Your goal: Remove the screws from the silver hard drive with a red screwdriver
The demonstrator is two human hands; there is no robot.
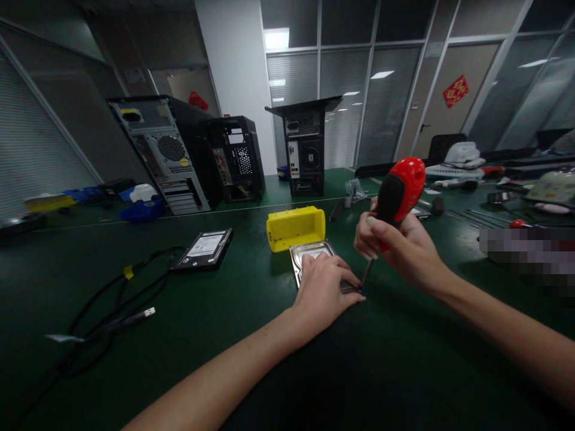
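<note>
Tabletop [202, 317], green, fronts seemingly blind-backed glass [294, 78]; left fingers [344, 273] splay across a hard drive [315, 246], right fingers [363, 233] wrap a screwdriver [408, 179].

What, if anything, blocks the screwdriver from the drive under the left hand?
The left hand covers much of the hard drive, but nothing visible blocks the screwdriver in the right hand, pointing at one corner.

I can see the left hand [323, 287] palm down, fingers [345, 274] spread and lightly bent, thumb [353, 298] stretched out just beside the index fingertip, left forearm [224, 377] slanting back behind them; raised to the right of those fingertips, the right hand [399, 242] is curled closed, right forearm [503, 326] angling back from its knuckles
</note>
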